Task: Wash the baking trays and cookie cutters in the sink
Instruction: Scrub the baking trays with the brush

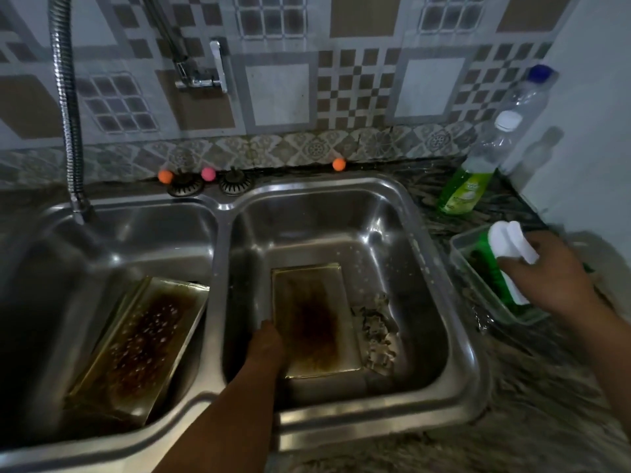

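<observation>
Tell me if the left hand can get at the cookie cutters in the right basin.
Probably yes. The left hand is already in that basin at the tray's left edge; the cutters lie uncovered just beyond the tray.

I'm standing in a home kitchen. In front of me is a stainless double sink [218,213] set into a dark stone-patterned bench [512,387], with a flexible metal tap hose [66,107] hanging over the left basin. The wall [283,93] behind is covered in patterned brown and grey tiles with a decorative border strip. A green bottle of dish soap [461,189] and clear plastic bottles [519,107] stand in the corner by a white side wall.
</observation>
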